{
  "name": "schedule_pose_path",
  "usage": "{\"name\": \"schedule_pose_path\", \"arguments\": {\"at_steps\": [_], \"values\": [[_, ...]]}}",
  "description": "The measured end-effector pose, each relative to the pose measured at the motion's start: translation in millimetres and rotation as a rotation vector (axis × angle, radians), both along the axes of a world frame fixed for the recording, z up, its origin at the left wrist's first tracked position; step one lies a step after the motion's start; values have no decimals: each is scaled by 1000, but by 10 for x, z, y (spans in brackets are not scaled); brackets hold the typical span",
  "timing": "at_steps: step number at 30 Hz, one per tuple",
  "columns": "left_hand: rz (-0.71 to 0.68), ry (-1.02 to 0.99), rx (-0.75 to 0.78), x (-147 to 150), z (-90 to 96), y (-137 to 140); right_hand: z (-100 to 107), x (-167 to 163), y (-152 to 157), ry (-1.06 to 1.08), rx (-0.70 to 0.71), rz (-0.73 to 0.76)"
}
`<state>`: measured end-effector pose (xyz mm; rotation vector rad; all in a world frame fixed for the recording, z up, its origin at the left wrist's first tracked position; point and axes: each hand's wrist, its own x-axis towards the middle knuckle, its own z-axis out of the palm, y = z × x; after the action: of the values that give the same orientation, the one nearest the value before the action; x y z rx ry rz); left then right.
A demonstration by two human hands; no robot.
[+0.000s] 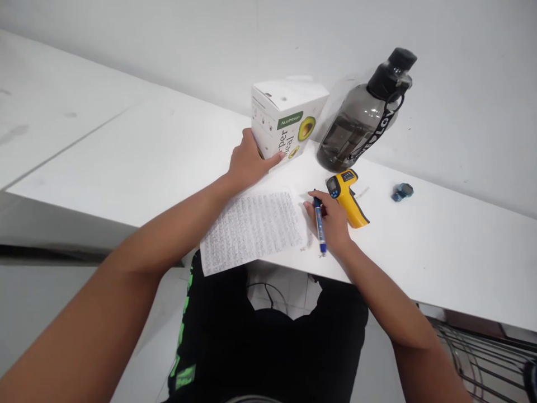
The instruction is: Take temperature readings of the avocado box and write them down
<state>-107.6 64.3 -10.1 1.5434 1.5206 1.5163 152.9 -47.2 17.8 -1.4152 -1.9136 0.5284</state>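
Observation:
My left hand [249, 162] grips the lower part of a white meal box [289, 120] with a green label and avocado pictures, upright on the desk. In my right hand [333, 224] is a blue pen [319, 224], pinched between thumb and fingers, its blue end towards me. A sheet of paper [255, 229] covered in dense rows of handwriting lies between my arms, its near corner over the desk edge. Just right of my right hand rests a yellow infrared thermometer [350, 201], partly behind the fingers.
Against the wall behind the thermometer stands a large dark translucent bottle [361, 117] with a black cap and strap. Farther right on the white desk [453, 246] lies a small blue device [403, 192]. A metal wire rack [486, 358] sits below the desk at the right.

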Motion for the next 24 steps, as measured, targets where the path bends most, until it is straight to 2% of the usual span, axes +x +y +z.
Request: {"name": "schedule_pose_path", "arguments": {"at_steps": [7, 11, 14, 17, 20, 22, 24], "values": [[-118, -31, -74, -41, 123, -65, -75, -2, 55, -7, -39, 21], [-182, -52, -83, -71, 131, -51, -66, -11, 38, -31, -96, 76], [-189, -25, -77, -91, 123, -34, -42, 6, 37, -85, -75, 90], [-194, -4, -90, -100, 124, -34, 12, 77, 76, -178, 54, 7], [-183, -32, -85, -95, 126, -41, 79, 225, 151, -337, 168, -167], [-146, -76, -71, -86, 123, -37, 104, 345, 203, -457, 152, -294], [-104, -136, -50, -75, 119, -21, 105, 449, 246, -538, 72, -373]]}}
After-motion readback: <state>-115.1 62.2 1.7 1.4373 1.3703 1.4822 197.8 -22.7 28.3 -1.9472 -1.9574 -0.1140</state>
